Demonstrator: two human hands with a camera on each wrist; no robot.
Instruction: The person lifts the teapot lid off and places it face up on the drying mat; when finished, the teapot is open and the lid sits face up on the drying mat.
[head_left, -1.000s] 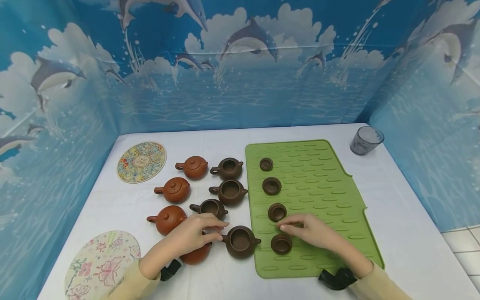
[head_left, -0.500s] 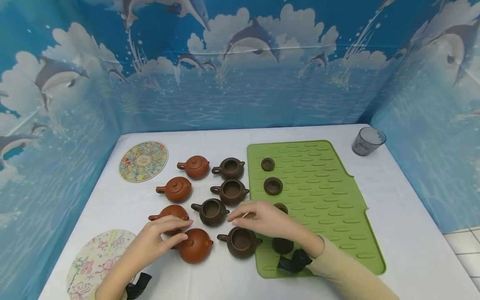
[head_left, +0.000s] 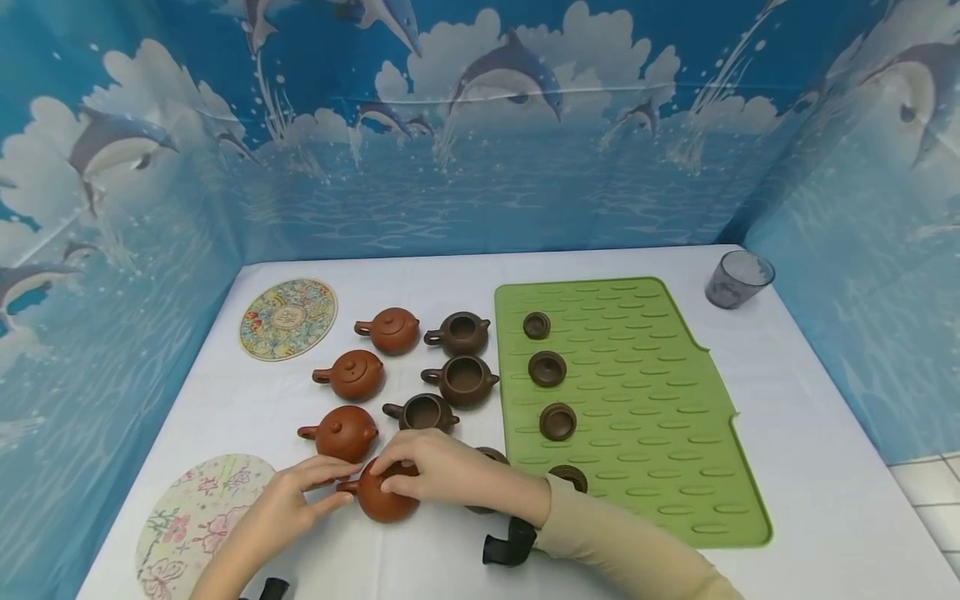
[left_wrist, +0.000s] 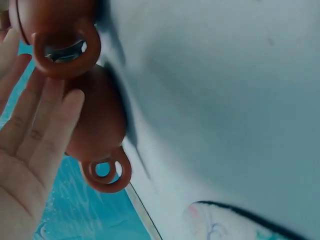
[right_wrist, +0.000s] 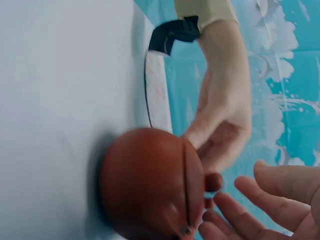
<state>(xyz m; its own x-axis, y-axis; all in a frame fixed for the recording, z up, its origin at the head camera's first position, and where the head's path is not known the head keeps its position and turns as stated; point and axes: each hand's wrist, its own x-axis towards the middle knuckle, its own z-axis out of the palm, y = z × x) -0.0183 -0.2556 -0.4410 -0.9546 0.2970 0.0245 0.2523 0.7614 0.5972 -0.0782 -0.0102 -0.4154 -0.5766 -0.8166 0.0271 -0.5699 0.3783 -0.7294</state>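
Note:
The front reddish teapot [head_left: 386, 503] stands lidded on the white cloth. My left hand [head_left: 288, 504] is at its handle side; in the left wrist view the left hand [left_wrist: 30, 155] has extended fingers close to the looped handle [left_wrist: 67, 67]. Over the lid is my right hand [head_left: 450, 471], partly covering the pot. From the right wrist, the right hand [right_wrist: 285, 205] shows spread, slightly bent fingers near the knob [right_wrist: 213, 182] of the teapot [right_wrist: 145, 182], with contact unclear. A dark lidless teapot [head_left: 491, 455] lies mostly behind my right forearm.
More lidded reddish teapots [head_left: 347, 434] and dark lidless ones [head_left: 462, 382] stand behind. Several dark lids [head_left: 558, 422] rest on the green mat [head_left: 645, 433]. A glass [head_left: 738, 279] stands at the back right; round mats [head_left: 288, 319] lie left.
My right hand has travelled left from the dark lids, across the dark teapots, to the front reddish teapot. The left hand has drawn back leftward from the dark front teapot to the reddish one's handle.

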